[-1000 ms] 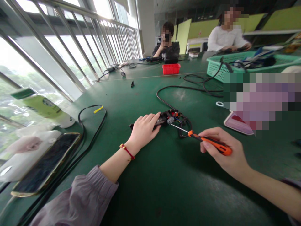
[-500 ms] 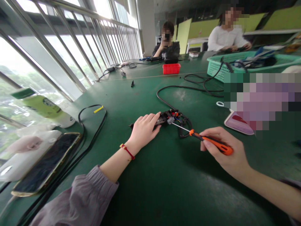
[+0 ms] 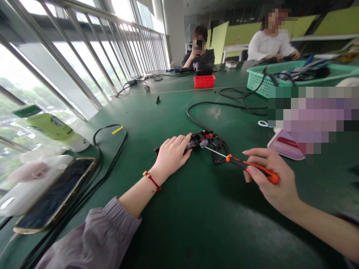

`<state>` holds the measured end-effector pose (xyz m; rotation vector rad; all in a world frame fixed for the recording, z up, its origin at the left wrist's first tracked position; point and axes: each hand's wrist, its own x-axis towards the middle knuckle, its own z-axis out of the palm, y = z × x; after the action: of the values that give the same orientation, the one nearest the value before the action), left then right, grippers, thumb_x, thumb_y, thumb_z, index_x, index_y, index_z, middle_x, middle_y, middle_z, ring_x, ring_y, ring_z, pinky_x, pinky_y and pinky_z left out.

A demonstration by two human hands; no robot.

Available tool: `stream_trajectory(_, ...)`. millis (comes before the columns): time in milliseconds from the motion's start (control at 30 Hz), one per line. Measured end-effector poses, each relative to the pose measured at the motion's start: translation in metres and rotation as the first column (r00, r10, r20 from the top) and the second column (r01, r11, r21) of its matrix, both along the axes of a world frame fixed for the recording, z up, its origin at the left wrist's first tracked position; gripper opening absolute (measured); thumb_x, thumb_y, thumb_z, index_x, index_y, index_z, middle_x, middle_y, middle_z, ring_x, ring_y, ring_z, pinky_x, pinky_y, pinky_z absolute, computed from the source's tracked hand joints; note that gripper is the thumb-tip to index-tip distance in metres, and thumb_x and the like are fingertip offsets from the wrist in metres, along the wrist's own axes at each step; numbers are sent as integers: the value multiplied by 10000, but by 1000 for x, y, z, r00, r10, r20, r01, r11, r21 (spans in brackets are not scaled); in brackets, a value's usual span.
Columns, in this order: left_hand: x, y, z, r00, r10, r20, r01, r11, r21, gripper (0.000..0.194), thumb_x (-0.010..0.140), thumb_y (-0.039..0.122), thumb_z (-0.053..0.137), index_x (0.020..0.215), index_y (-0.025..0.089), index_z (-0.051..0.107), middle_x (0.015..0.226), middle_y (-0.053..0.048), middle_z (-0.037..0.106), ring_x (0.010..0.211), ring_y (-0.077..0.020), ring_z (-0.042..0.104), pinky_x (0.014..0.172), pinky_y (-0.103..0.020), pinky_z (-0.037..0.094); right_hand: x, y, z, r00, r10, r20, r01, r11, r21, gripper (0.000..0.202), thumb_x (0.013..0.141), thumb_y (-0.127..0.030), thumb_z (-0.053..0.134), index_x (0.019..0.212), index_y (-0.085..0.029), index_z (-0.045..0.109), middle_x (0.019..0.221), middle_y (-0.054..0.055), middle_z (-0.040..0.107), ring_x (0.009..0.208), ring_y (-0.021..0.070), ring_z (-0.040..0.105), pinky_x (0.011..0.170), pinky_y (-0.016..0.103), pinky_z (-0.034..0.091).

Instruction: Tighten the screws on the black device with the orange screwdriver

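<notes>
My left hand (image 3: 173, 152) is closed over an opened black corded device (image 3: 193, 141) lying on the green table (image 3: 179, 224). Its exposed end shows a grey block and red, blue and yellow wires; my palm and fingers hide much of the body. In my right hand (image 3: 276, 181) is an orange and black screwdriver (image 3: 249, 167), gripped by the handle between thumb and fingers. The metal shaft points left, and its tip meets the grey block (image 3: 203, 142). What exactly the tip touches is too small to tell.
A black cable (image 3: 207, 103) runs right towards a green basket (image 3: 260, 84) of tools. A red box (image 3: 204, 82) stands farther back. Left are a phone (image 3: 56, 194), a bottle (image 3: 53, 127) and a looped black cord (image 3: 112, 161). Two people (image 3: 267, 46) sit across the table.
My right hand has shifted slightly right and back on the screwdriver handle, its fingers a little looser. The screwdriver tip, left hand and device stay in place.
</notes>
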<state>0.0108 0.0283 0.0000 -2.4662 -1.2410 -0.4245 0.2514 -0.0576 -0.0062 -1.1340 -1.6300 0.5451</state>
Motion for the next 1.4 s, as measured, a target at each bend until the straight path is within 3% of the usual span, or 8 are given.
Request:
stream_trajectory(100,2,-3,1,999,34,-20,-34,999,-1,416,866,303,420,1249,139,417,1051,-61,597,873,-187,569,724,-308,448,-1,-1,0,996,-90,1,89,986,138,290,728,-149,595,992,-235,512,790,4,567,657,137,592,626,284,476)
stream_trajectory(200,5,-6,3,996,76,-38,-77,997,-7,412,863,307,418,1241,143,424,1018,-54,599,862,-186,574,699,-300,451,1,1,-1,993,-116,-29,119,983,139,287,724,-165,601,990,-236,522,890,29,552,733,155,595,685,315,479)
stream_trajectory(433,9,-11,7,988,136,-76,-138,990,-24,391,864,321,413,1210,139,434,963,-61,592,848,-192,576,673,-304,456,3,1,1,997,-15,-79,10,998,-61,168,874,-289,414,952,-224,548,480,-57,419,403,98,397,408,247,327)
stream_trajectory(667,7,-8,6,992,106,-68,-108,994,-24,386,870,321,402,1205,130,430,959,-65,588,872,-192,565,690,-302,454,3,3,0,994,-1,-107,0,1000,-7,272,780,-211,543,1043,-238,482,788,5,566,655,143,577,595,290,458)
stream_trajectory(900,8,-9,5,991,110,-73,-111,994,-20,412,877,327,390,1234,122,411,963,-68,589,872,-192,564,687,-305,449,2,2,0,993,28,-113,-42,991,-125,176,879,-288,412,1004,-217,513,510,-51,489,463,114,485,470,258,390)
stream_trajectory(1100,8,-12,4,988,133,-78,-131,991,35,409,878,295,380,1251,128,409,1008,-76,589,867,-203,559,689,-326,443,2,4,-1,995,-65,-78,67,998,19,312,743,-202,596,1033,-238,488,855,8,568,687,136,591,626,282,465)
stream_trajectory(1267,8,-10,4,990,131,-56,-129,991,22,390,873,286,391,1234,140,422,1003,-79,586,867,-204,558,699,-326,446,2,3,-1,990,57,-130,-76,986,-150,188,883,-289,398,1028,-226,501,490,-64,442,413,103,442,419,246,363)
stream_trajectory(1400,6,-9,4,993,112,-48,-111,994,12,391,865,280,407,1227,134,427,1018,-73,582,874,-204,556,711,-326,453,2,3,0,997,-50,-59,46,997,-53,202,805,-233,534,1004,-226,501,628,-35,536,541,119,545,531,264,433)
